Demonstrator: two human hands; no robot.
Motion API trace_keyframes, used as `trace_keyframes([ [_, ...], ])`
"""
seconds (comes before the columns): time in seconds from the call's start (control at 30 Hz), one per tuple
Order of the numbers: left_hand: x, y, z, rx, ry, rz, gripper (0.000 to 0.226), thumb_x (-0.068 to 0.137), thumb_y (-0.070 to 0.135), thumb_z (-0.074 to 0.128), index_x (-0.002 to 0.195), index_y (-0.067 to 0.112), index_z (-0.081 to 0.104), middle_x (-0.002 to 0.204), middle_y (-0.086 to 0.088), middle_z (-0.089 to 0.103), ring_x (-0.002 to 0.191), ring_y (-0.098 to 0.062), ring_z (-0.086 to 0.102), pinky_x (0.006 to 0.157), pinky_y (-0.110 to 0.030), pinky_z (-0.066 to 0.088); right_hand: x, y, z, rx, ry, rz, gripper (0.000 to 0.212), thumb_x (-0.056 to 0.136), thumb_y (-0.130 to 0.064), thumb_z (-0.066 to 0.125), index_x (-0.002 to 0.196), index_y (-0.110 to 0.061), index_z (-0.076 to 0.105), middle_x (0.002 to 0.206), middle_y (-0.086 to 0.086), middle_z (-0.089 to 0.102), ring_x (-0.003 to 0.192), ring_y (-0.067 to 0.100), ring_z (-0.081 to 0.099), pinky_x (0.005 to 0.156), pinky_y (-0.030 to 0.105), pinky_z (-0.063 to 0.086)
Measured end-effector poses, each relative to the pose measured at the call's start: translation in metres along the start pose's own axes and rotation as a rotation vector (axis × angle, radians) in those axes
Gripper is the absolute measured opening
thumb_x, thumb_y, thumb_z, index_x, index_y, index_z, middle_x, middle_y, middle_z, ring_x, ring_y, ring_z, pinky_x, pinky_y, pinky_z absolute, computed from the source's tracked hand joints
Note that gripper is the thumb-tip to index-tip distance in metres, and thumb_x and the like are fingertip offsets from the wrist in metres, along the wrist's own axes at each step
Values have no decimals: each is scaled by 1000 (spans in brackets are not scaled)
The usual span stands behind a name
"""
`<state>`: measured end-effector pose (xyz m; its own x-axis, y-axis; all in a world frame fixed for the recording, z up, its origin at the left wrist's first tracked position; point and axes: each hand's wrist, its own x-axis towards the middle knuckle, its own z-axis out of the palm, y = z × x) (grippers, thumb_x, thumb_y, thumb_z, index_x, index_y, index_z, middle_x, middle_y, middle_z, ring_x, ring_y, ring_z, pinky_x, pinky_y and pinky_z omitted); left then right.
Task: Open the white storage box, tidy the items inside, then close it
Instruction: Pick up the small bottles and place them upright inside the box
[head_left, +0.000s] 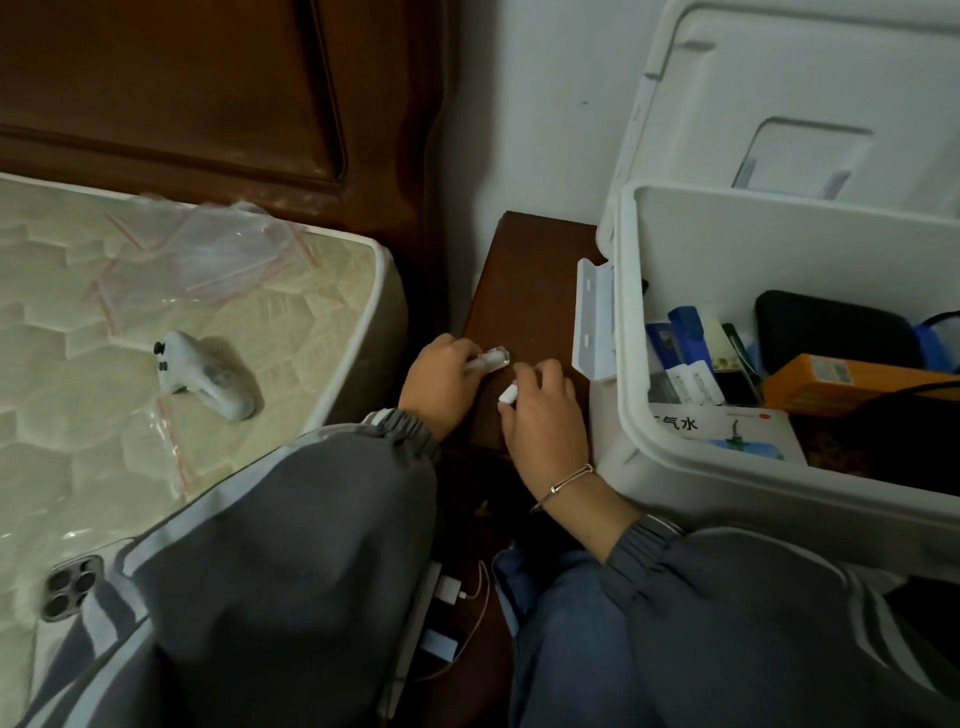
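Room: we are in a bedroom corner, with a wooden nightstand (530, 270) just left of the box and a mattress (156, 322) further left of the box.
Box: the white box (675, 467) stands beside the nightstand, its side latch (595, 322) hanging loose.
Lid: the lid (779, 78) is swung up behind the box, so we judge the opening step done.
Inside the box: we see a black case (831, 327), an orange carton (852, 384), a white printed carton (727, 426) and small packets, loosely heaped and not in any order.
Left hand: our left hand (441, 379), left of the box over the nightstand, has its fingers curled round a small clear piece (491, 360).
Right hand: our right hand (540, 410), nearer the box, pinches a small white cap (508, 395). What the two bits are we cannot tell.
Outside the box: a white controller (208, 371), clear bags (218, 254) and a phone (70, 587) lie on the mattress, well left of the box.
Progress: we judge ourselves in the middle of the tidying.
Left to do: the two bits go back in, the contents get put in order, the lid comes down, and the latch is fastened.
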<state>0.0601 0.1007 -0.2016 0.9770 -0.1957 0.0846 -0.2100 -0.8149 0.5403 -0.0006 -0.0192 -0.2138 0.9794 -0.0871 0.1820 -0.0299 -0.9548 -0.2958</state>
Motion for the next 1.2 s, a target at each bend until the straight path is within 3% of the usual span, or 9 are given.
trace_keyframes([
  [0.13, -12, -15, -37, -159, -58, -92, 23, 92, 25, 60, 107, 11, 70, 104, -7, 66, 95, -18, 61, 79, -21, 43, -3, -2, -4, 17, -21, 1, 28, 87, -27, 59, 110, -13, 57, 116, 11, 44, 105, 28, 47, 90, 38, 46],
  [0.23, -29, -23, -70, -362, -94, -146, 19, 92, 19, 61, 104, 9, 71, 90, -5, 68, 77, -8, 60, 63, -5, 42, -5, -3, -5, -34, -70, -46, 30, 88, -35, 58, 107, -13, 56, 114, 12, 45, 98, 29, 49, 82, 35, 47],
  [0.4, -57, -14, -113, -703, -69, -252, 24, 92, 10, 59, 110, -2, 67, 82, -5, 64, 65, -1, 59, 66, -13, 49, -17, -7, -16, -140, -58, -199, 34, 84, -42, 61, 92, -9, 61, 90, 12, 60, 80, 30, 59, 61, 33, 46],
  [0.5, -70, 1, -133, -832, -98, -263, 22, 93, 8, 55, 111, -2, 64, 80, -6, 61, 68, -8, 57, 68, -20, 48, -30, -13, -26, 62, -105, -161, 37, 94, -43, 44, 96, -8, 56, 97, 10, 58, 89, 28, 57, 66, 32, 39],
  [0.63, -82, 31, -152, -927, -171, -221, 15, 97, 9, 49, 94, 7, 64, 74, -4, 58, 66, -9, 52, 66, -19, 45, -62, -25, -63, 320, -93, -196, 32, 94, -47, 40, 77, -20, 46, 69, -3, 54, 70, 23, 58, 48, 25, 25],
  [0.73, -87, 58, -160, -907, -195, -191, 21, 98, 13, 46, 87, 9, 64, 72, -3, 57, 65, -9, 50, 66, -21, 43, -85, -29, -106, 651, -197, -160, 34, 93, -47, 44, 70, -23, 48, 62, -2, 61, 60, 12, 59, 55, 30, 43],
  [0.87, -92, 89, -161, -865, -227, -160, 24, 99, 17, 46, 83, 12, 63, 73, -3, 55, 66, -10, 49, 64, -19, 43, -101, -19, -172, 1076, -283, -29, 28, 94, -37, 49, 74, -21, 59, 54, -4, 58, 46, 2, 52, 51, 14, 43],
  [1.0, -91, 118, -153, -858, -272, -122, 23, 99, 20, 46, 89, 8, 63, 73, -2, 55, 65, -9, 49, 63, -16, 44, -85, 16, -232, 1381, -356, 180, 25, 93, -33, 50, 101, -15, 65, 68, 2, 68, 52, 9, 60, 46, 17, 47],
  [1.2, -73, 150, -134, -794, -313, -45, 31, 98, 22, 48, 101, -4, 66, 73, -2, 58, 65, -7, 52, 63, -17, 46, -47, 75, -265, 1626, -459, 323, 25, 93, -21, 53, 104, 0, 61, 85, 10, 75, 81, 21, 73, 60, 23, 57],
])
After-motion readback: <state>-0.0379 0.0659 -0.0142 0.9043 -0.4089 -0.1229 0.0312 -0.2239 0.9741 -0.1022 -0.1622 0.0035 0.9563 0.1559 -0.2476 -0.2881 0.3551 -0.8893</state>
